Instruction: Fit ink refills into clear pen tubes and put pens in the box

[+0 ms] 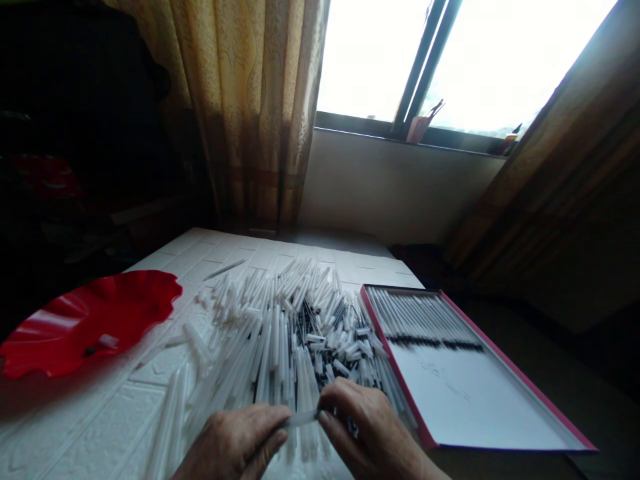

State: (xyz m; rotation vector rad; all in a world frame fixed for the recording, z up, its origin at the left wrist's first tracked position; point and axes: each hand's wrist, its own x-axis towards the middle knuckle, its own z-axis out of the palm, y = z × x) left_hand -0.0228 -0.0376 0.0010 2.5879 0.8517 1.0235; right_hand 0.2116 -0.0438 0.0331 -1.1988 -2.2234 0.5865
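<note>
Between my two hands, a translucent whitish pen [302, 419] lies roughly level, close to the table's near side. My left hand [237, 437] pinches its left end between thumb and fingers. Thumb and curled fingers of my right hand [367, 423] close on the right end, where a small dark part shows; something clear, too hidden to name, also shows among those fingers. Just beyond the hands spreads a heap of clear pen barrels [267, 353], with white pen caps [345, 367] and thin black pen parts [306, 320] mixed in on its right.
A shallow pink-edged box [434, 437] stands right of the heap, with a row of pens [425, 317] along its far end. At the left, a red wavy-rimmed dish [95, 307] holds a small clear piece. The white brick-patterned tabletop [185, 257] ends before a curtain [250, 120] and window.
</note>
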